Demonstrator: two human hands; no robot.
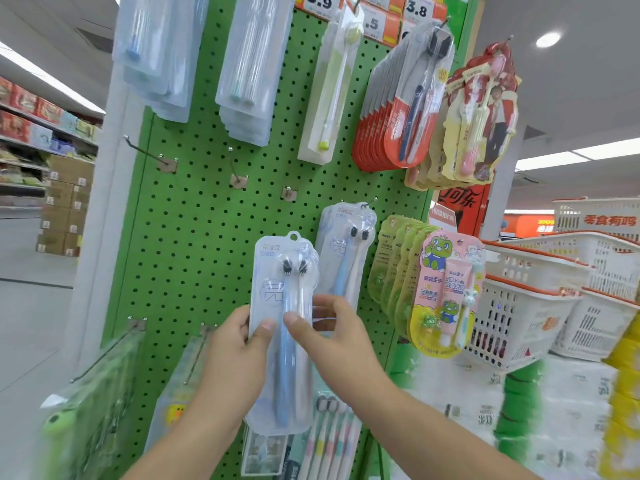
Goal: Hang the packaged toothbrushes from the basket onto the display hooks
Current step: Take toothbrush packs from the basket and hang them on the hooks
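Blister pack [282, 306] of two toothbrushes sits upright in front of the green pegboard [207, 237], held by both hands. Left hand [239, 344] grips its left edge, thumb on the front and fingers curled behind; right hand [329, 327] pinches the right side, thumb across the clear front. The hang hole at the top of the pack lies below and left of the hook [373, 199] that already carries a matching pack [348, 247].

It looks light and fairly stiff — thin clear plastic that may flex and feel slick, so edge grips low on the card seem sensible, leaving the hang tab free to meet a hook tip. Crushing the bubble is the likely harm, not dropping weight.

Room: bare hooks [239, 168] stand up and to the left with open board around them. To the right the frog packs [446, 292] crowd close beside the matching pack, and more brushes hang just below the hands, so the freest path seems up and toward the board. White baskets [540, 289] stand well off to the right — which one feeds the task I cannot tell
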